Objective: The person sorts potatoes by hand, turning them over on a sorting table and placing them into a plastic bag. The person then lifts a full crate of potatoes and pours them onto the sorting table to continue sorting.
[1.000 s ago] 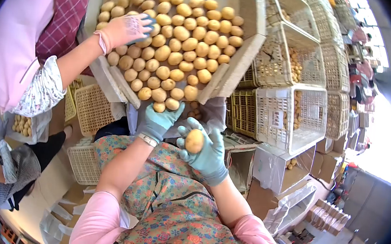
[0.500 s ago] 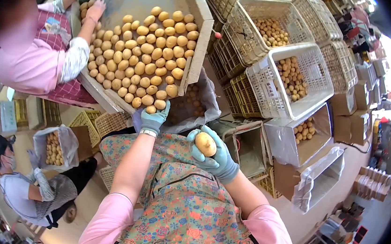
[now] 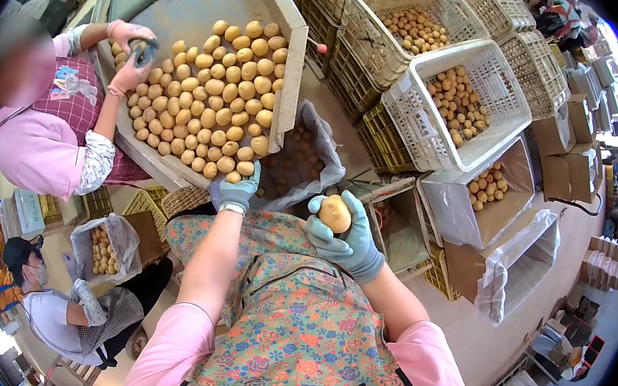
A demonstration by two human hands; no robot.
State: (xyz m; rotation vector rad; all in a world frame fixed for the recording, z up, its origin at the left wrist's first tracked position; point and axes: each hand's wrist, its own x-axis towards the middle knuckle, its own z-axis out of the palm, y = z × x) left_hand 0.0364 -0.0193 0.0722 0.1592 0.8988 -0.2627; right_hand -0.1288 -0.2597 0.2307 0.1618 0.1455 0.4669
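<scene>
Many round yellow-brown potatoes [image 3: 213, 102] lie on the sorting table [image 3: 286, 101]. My left hand [image 3: 241, 190], in a blue-grey glove, is at the table's lower corner, its fingers curled round a potato [image 3: 233, 177] at the edge. My right hand [image 3: 355, 242], gloved the same way, grips a larger potato [image 3: 335, 214] in front of my flowered apron. Below the table's corner, between my hands, stands a bin lined with plastic [image 3: 321, 146], with potatoes in its shadowed inside.
On the right are white crates [image 3: 422, 141] with potatoes, stacked crates [image 3: 354, 74] and plastic-lined boxes [image 3: 462, 223]. One co-worker [image 3: 40, 130] handles something dark at the table's left. Another person [image 3: 66, 318] sits at lower left beside a lined box [image 3: 123, 231].
The view has shifted. My right hand has turned the potato and spread its thumb and fingers differently around it. The co-worker's hands have lifted from the potatoes and come together.
</scene>
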